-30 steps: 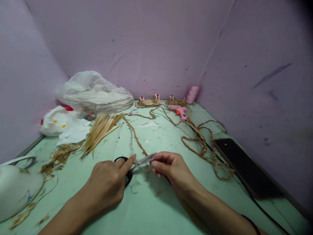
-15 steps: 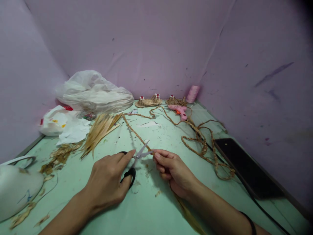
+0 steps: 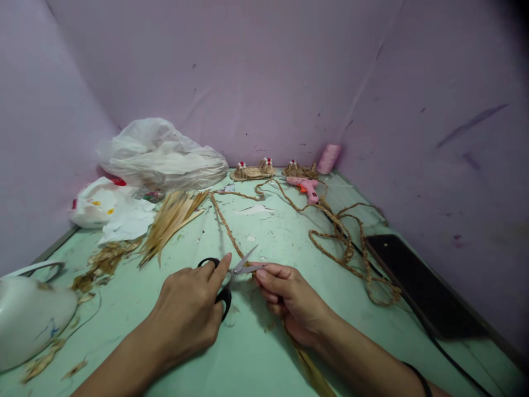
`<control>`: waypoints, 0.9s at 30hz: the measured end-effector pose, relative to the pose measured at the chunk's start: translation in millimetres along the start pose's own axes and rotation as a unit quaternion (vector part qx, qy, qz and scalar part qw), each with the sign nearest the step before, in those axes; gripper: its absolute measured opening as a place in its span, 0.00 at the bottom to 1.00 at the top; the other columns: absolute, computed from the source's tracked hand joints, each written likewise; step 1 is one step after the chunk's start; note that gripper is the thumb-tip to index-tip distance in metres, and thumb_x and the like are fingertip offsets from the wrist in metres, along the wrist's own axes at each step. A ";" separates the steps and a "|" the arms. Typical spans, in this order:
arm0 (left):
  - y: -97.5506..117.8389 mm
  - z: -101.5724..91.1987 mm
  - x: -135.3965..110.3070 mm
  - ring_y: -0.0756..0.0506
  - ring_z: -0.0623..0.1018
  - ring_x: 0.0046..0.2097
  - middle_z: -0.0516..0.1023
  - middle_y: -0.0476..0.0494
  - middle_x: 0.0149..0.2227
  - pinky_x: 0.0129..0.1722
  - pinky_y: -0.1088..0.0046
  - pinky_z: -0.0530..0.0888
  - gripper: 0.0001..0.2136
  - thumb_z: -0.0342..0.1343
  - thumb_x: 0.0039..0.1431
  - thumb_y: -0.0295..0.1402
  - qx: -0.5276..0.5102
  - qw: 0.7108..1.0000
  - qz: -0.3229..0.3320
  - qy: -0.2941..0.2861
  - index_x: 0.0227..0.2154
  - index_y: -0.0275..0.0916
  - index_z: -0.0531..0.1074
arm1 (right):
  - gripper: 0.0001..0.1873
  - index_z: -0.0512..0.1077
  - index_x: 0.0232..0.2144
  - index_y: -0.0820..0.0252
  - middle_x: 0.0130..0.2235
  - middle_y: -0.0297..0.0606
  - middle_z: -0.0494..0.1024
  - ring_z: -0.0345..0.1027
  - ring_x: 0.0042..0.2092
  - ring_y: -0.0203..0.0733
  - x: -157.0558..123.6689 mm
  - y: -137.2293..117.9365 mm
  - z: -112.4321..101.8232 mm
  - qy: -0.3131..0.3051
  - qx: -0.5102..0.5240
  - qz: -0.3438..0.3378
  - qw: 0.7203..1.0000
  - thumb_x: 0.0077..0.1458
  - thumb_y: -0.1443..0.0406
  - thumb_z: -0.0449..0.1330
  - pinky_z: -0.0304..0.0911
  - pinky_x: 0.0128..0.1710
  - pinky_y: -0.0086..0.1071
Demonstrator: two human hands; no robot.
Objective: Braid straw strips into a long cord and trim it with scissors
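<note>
My left hand (image 3: 188, 311) grips black-handled scissors (image 3: 233, 273) low in the middle of the view, index finger laid along the handles. The blades stand apart around a braided straw rope (image 3: 225, 223) that runs away up the green table (image 3: 273, 231). My right hand (image 3: 291, 298) pinches the near end of that rope just right of the blades, and loose straw strands trail under my right wrist.
A bundle of straw strips (image 3: 171, 218) and scraps lie at left, with plastic bags (image 3: 157, 157) behind. More coiled rope (image 3: 347, 248), a pink glue gun (image 3: 306, 187), small straw sandals (image 3: 252, 171), a pink spool (image 3: 328, 158) and a black phone (image 3: 421, 284) sit at back and right.
The scissor blades were nearly closed flat, then opened around the rope. My right hand shifted slightly nearer, keeping its pinch on the rope end.
</note>
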State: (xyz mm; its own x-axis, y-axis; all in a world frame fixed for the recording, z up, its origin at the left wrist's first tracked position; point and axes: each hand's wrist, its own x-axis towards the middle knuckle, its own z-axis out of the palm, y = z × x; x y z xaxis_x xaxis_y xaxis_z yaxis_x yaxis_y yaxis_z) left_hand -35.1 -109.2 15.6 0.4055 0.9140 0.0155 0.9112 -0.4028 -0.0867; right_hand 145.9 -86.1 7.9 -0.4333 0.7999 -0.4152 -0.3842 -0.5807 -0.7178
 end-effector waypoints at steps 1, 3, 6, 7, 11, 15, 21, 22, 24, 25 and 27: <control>0.0 -0.3 0.1 0.42 0.73 0.34 0.72 0.39 0.40 0.32 0.66 0.67 0.28 0.43 0.49 0.30 -0.001 1.000 -0.002 -0.006 0.56 0.36 0.52 | 0.13 0.71 0.25 0.66 0.16 0.23 0.53 0.39 0.18 0.23 0.1 0.5 -0.3 -0.005 0.001 0.002 1.000 0.36 0.62 0.66 0.30 0.16 0.23; -0.2 -0.6 -0.1 0.43 0.73 0.33 0.72 0.40 0.39 0.31 0.66 0.67 0.28 0.43 0.49 0.29 -0.007 1.000 -0.004 -0.017 0.57 0.37 0.52 | 0.12 0.70 0.22 0.65 0.16 0.23 0.51 0.38 0.18 0.23 0.0 1.3 -0.7 -0.011 0.003 0.004 1.000 0.36 0.62 0.66 0.30 0.16 0.24; -1.3 -0.4 -0.7 0.43 0.74 0.33 0.73 0.41 0.37 0.29 0.68 0.67 0.29 0.43 0.49 0.27 -0.021 0.999 -0.001 -0.031 0.57 0.38 0.50 | 0.13 0.66 0.18 0.65 0.16 0.23 0.51 0.38 0.18 0.23 -0.4 2.1 -0.6 -0.015 0.005 0.002 1.000 0.37 0.62 0.66 0.29 0.16 0.23; -1.9 -0.2 -1.0 0.44 0.74 0.33 0.74 0.42 0.37 0.29 0.69 0.67 0.29 0.42 0.49 0.27 -0.025 0.999 0.000 -0.035 0.57 0.38 0.50 | 0.14 0.65 0.18 0.65 0.16 0.23 0.51 0.38 0.18 0.23 -0.6 2.2 -0.5 -0.016 0.006 0.001 1.000 0.37 0.62 0.66 0.29 0.16 0.23; -4.6 1.7 -2.4 0.45 0.75 0.32 0.75 0.42 0.36 0.28 0.71 0.67 0.29 0.42 0.48 0.25 -0.043 0.998 0.003 -0.041 0.56 0.38 0.52 | 0.13 0.66 0.18 0.65 0.16 0.23 0.51 0.37 0.18 0.23 -1.1 1.6 0.8 -0.018 0.004 -0.007 1.000 0.38 0.62 0.65 0.30 0.15 0.23; -5.0 1.5 -3.9 0.46 0.75 0.29 0.76 0.44 0.31 0.27 0.73 0.67 0.26 0.42 0.49 0.25 -0.082 0.997 0.008 -0.011 0.54 0.40 0.56 | 0.11 0.69 0.22 0.65 0.17 0.24 0.52 0.38 0.18 0.23 -1.1 -0.7 1.3 -0.009 0.012 -0.015 1.000 0.38 0.63 0.66 0.31 0.15 0.23; -9.7 -11.8 -1.7 0.52 0.71 0.24 0.74 0.51 0.26 0.26 0.79 0.67 0.18 0.47 0.49 0.31 -0.248 0.964 -0.040 0.091 0.46 0.40 0.65 | 0.12 0.72 0.30 0.65 0.21 0.27 0.57 0.39 0.18 0.22 2.9 -0.3 -3.9 -0.012 0.050 -0.024 0.998 0.40 0.64 0.64 0.30 0.14 0.20; -11.5 -12.9 -1.1 0.53 0.71 0.24 0.74 0.51 0.26 0.26 0.79 0.67 0.17 0.48 0.49 0.32 -0.260 0.957 -0.061 0.115 0.45 0.40 0.65 | 0.12 0.72 0.31 0.65 0.22 0.27 0.58 0.40 0.18 0.22 3.7 0.2 -4.6 -0.012 0.054 -0.028 0.998 0.41 0.65 0.64 0.32 0.14 0.20; -14.0 -12.5 0.0 0.53 0.70 0.24 0.74 0.51 0.26 0.26 0.80 0.67 0.18 0.49 0.49 0.34 -0.262 0.951 -0.091 0.138 0.45 0.39 0.66 | 0.11 0.72 0.30 0.66 0.22 0.28 0.59 0.44 0.19 0.22 5.0 1.5 -5.0 -0.007 0.059 -0.035 0.998 0.42 0.65 0.63 0.37 0.14 0.19; -14.4 -11.1 0.4 0.53 0.70 0.24 0.74 0.52 0.26 0.26 0.80 0.67 0.19 0.49 0.49 0.35 -0.255 0.952 -0.099 0.137 0.46 0.39 0.66 | 0.10 0.72 0.30 0.66 0.22 0.29 0.60 0.46 0.19 0.23 5.4 2.0 -4.8 -0.001 0.059 -0.038 0.998 0.43 0.65 0.63 0.40 0.14 0.19; -13.4 -6.5 0.7 0.53 0.71 0.25 0.74 0.52 0.26 0.27 0.79 0.67 0.20 0.49 0.49 0.35 -0.232 0.958 -0.106 0.131 0.47 0.40 0.65 | 0.10 0.73 0.30 0.67 0.22 0.30 0.61 0.49 0.20 0.24 5.8 3.0 -3.9 0.011 0.057 -0.040 0.998 0.44 0.65 0.62 0.46 0.15 0.19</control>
State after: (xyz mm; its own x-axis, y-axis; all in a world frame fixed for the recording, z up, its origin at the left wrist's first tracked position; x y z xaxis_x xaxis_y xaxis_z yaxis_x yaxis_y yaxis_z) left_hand -46.6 -103.5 23.2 0.1563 0.9587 0.2377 0.8847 -0.2429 0.3978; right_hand 145.4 -82.6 1.2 -0.3802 0.8471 -0.3714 -0.5071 -0.5267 -0.6822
